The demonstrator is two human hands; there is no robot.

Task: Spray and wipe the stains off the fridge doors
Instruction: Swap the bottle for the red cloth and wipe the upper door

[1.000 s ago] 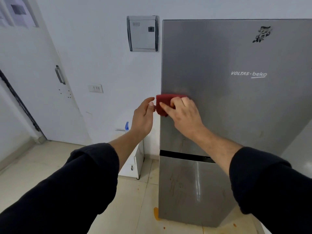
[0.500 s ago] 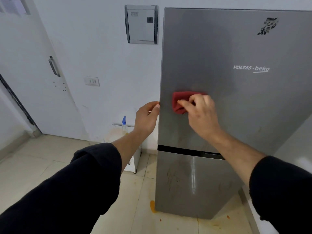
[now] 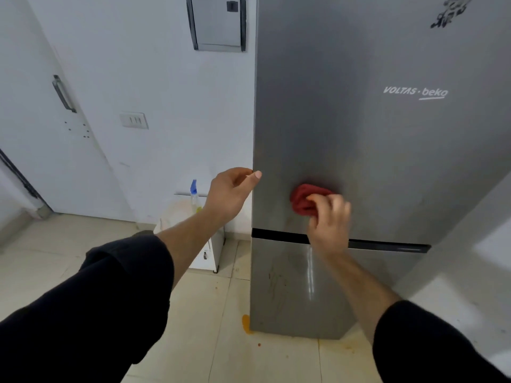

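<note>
Best to press the cloth [image 3: 307, 200] flat and rub in overlapping strokes low on the upper door [image 3: 359, 150], just above the door gap. Right hand [image 3: 329, 217] bunched round the cloth, blurred, probably mid-stroke. Left hand [image 3: 231, 193] curled, thumb bracing the fridge edge.

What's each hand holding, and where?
Right hand: bunched red cloth, gripped at its lower right. Left hand: nothing, fingertips at the fridge door's edge.
</note>
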